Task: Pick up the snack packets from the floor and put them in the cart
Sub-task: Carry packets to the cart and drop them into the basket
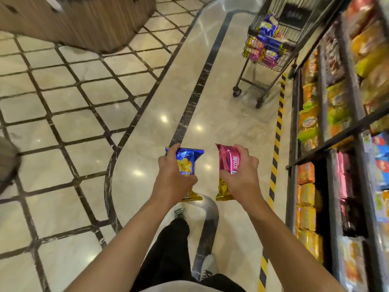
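Gripping one snack packet in each hand, the person is standing on a polished tile floor (227, 106) with both arms stretched forward. The left hand (171, 174) is curling its fingers and thumb round a blue packet (188, 163) with a gold lower end, held upright above the floor. Just to the right of that grip, apart from it, the right hand (242, 173) is clasping a pink packet (228, 163), also gold at its lower end. That makes two packets in hand, one blue and one pink, neither touching the other.

Well ahead of both grips and off to the right, a wire cart (273, 60) is standing on small wheels, close beside the shelving. Its basket is already holding a heap of packets in blue, pink and gold; they are too jumbled and blurred to count. Between the hands and the cart nothing but bare glossy floor is showing, crossed by a dark inlaid stripe (195, 95).

Right of the right hand, a tall shelf unit (341, 135) is running along the aisle, stacked with orange, green and pink packs. A yellow-and-black hazard strip (275, 152) is lying along its foot. Below the grips, the person's dark trousers (168, 253) and one shoe (207, 268) are showing.
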The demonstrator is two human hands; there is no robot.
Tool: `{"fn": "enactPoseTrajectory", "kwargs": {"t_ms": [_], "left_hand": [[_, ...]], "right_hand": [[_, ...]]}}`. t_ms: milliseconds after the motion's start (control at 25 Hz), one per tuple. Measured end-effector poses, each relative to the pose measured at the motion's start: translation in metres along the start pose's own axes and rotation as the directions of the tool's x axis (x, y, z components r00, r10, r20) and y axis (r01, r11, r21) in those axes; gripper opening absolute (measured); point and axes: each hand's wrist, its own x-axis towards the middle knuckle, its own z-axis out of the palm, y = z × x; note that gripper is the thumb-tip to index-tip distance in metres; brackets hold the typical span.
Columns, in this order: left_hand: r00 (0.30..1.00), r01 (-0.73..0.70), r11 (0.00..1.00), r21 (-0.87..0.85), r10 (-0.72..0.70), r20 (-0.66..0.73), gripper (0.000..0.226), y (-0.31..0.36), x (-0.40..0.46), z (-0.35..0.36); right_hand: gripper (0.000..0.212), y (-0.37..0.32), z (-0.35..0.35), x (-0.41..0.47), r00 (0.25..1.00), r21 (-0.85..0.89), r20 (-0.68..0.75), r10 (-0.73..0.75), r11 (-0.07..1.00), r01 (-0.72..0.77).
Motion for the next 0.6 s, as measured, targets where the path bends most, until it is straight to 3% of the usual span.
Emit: {"fn": "enactPoseTrajectory", "kwargs": {"t_ms": [600], "left_hand": [[0.996,-0.08,0.997,-0.021,0.081,0.041,0.093,0.099,0.35,-0.067]], "right_hand": [[0.083,-0.165,0.044,0.302,0.993,0.035,-0.085,-0.077,0.996,0.08]]}}
